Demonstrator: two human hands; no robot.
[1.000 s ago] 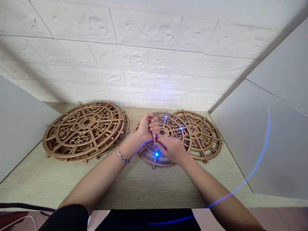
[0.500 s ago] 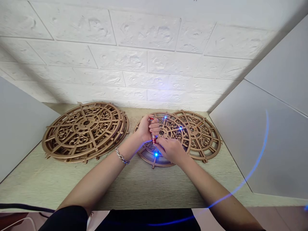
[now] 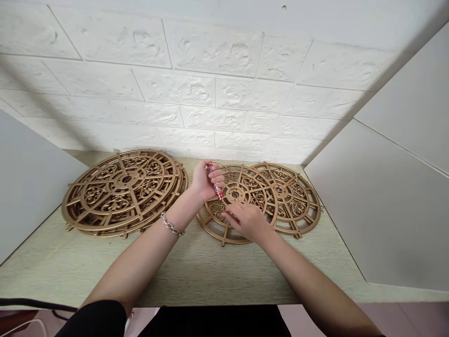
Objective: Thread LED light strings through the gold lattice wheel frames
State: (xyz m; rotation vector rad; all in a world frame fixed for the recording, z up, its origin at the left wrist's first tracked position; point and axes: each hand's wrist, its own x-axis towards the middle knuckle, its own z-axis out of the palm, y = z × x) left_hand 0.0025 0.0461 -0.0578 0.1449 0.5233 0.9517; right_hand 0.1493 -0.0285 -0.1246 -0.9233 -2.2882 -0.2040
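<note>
nearby, disc stack (image 3: 135, 199); left hand (image 3: 202, 180) clamps red cylinder (image 3: 218, 191); right hand (image 3: 246, 220), grip unclear, partly hides lattice (image 3: 240, 194).

L hand (image 3: 202, 181) grips red batt (image 3: 219, 192), R hand (image 3: 244, 218) over gold disc (image 3: 242, 194).

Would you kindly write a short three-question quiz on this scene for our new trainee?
1. Which hand holds the red cylinder?
2. True or false: the chain bracelet is worn on the right wrist.
3. The bronze openwork discs at the right of the table are:
A) standing upright against the wall
B) lying flat and overlapping
C) lying well apart from each other

Key:
1. The left hand.
2. False: the chain bracelet is on the left wrist.
3. B: the bronze openwork discs lie flat and overlap.
</note>
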